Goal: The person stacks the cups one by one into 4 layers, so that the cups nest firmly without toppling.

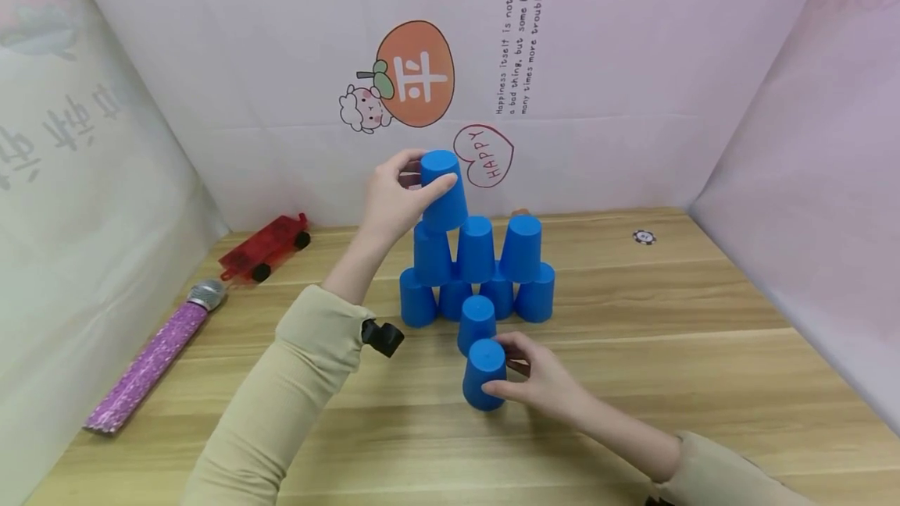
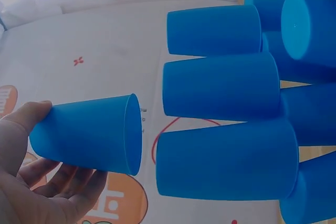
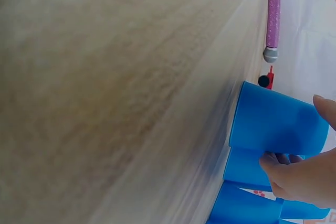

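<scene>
My left hand [image 1: 395, 195] holds an upside-down blue cup [image 1: 443, 194] above the stack, thumb on one side and fingers on the other. In the left wrist view a gap separates this cup's rim from the second-row cups [image 2: 220, 87]. Below, three upside-down cups [image 1: 476, 250] stand on a bottom row of several cups [image 1: 418, 299]. My right hand [image 1: 544, 383] grips another upside-down cup [image 1: 485, 375] close to the table, nearer to me. Just behind that one stands a single cup [image 1: 476, 325], in front of the bottom row.
On the left of the wooden table [image 1: 703, 381] lie a microphone [image 1: 158, 354] with a glittery purple handle and a red toy vehicle [image 1: 263, 248] with black wheels. A poker chip [image 1: 644, 237] is at the back right. Printed cloth walls [image 1: 598, 100] enclose the table's back and sides.
</scene>
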`<state>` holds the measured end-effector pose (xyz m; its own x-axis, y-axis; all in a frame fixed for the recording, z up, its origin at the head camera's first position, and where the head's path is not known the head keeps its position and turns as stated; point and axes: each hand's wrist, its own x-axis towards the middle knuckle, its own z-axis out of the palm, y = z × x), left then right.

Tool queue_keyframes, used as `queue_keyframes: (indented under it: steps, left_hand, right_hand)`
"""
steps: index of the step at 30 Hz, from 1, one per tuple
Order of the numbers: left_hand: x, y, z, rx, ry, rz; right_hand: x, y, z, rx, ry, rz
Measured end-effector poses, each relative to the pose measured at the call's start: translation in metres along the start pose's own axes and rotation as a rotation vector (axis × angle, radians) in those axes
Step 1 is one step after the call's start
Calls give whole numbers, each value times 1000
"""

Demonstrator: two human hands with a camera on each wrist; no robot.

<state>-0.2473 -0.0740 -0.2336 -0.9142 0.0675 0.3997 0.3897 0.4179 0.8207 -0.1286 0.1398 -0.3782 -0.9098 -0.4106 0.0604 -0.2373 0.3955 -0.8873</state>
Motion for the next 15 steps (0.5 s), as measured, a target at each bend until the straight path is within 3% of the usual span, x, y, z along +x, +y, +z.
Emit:
queue_keyframes:
  steps: [15]
  left_hand:
    - [5, -8, 16, 33, -15, -52]
  right_hand:
    - [5, 1, 2, 15, -22, -24]
